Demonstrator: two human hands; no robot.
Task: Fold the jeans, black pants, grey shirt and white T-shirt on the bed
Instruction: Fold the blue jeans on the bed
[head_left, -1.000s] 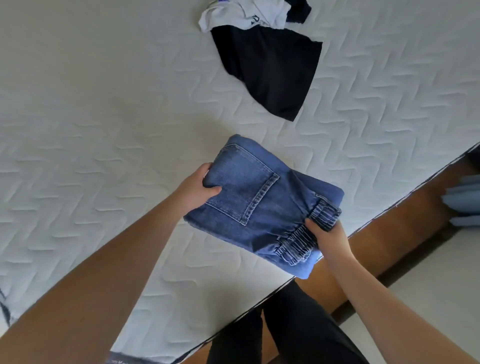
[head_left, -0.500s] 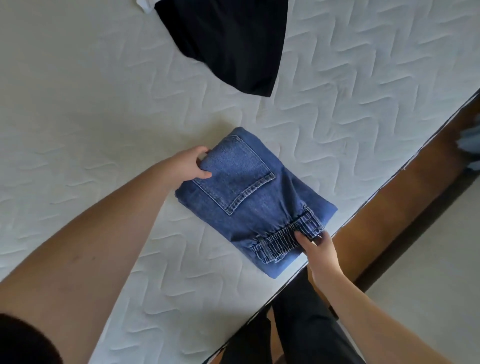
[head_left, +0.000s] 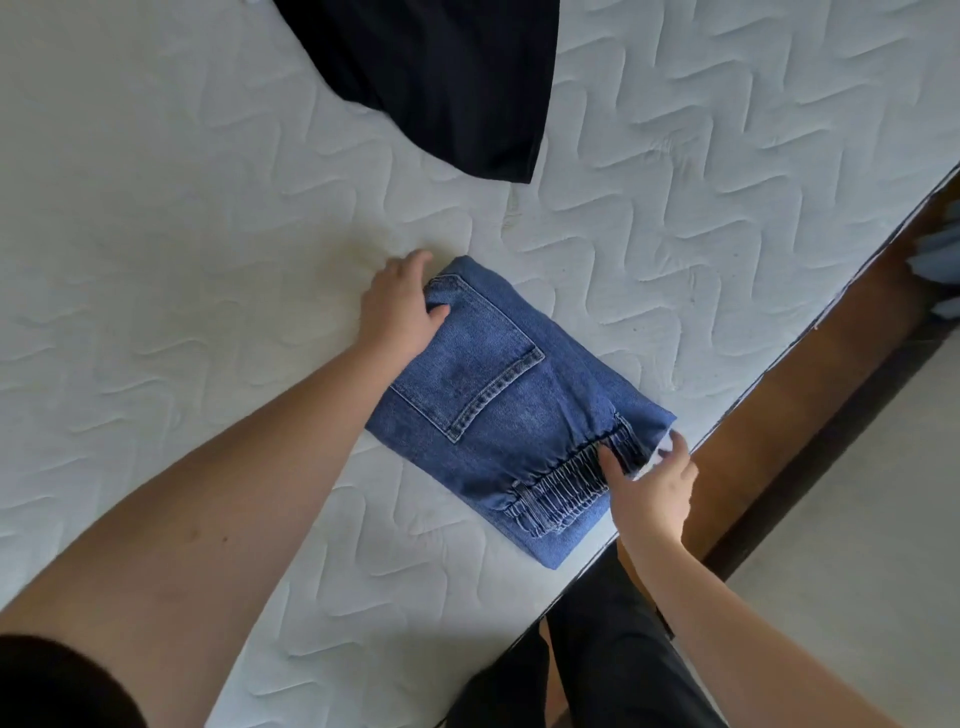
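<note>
The blue jeans (head_left: 498, 395) lie folded into a compact rectangle on the white quilted bed (head_left: 182, 218), close to its right edge, back pocket up. My left hand (head_left: 400, 306) grips their far left corner, thumb on top of the denim. At the elastic waistband, my right hand (head_left: 649, 483) has its thumb resting on the gathers and its fingers spread past the edge. The black pants (head_left: 441, 78) lie unfolded at the top of the view, apart from the jeans. The grey shirt is out of view.
The bed's edge runs diagonally from the upper right to the bottom middle, with a brown wooden frame (head_left: 789, 395) and pale floor (head_left: 857, 545) beyond it. My own black-clad legs (head_left: 597, 649) stand against the edge.
The jeans have come down flat onto the mattress. My right fingers have loosened from the waistband. The view has tilted down, so the white and grey clothes have left the top.
</note>
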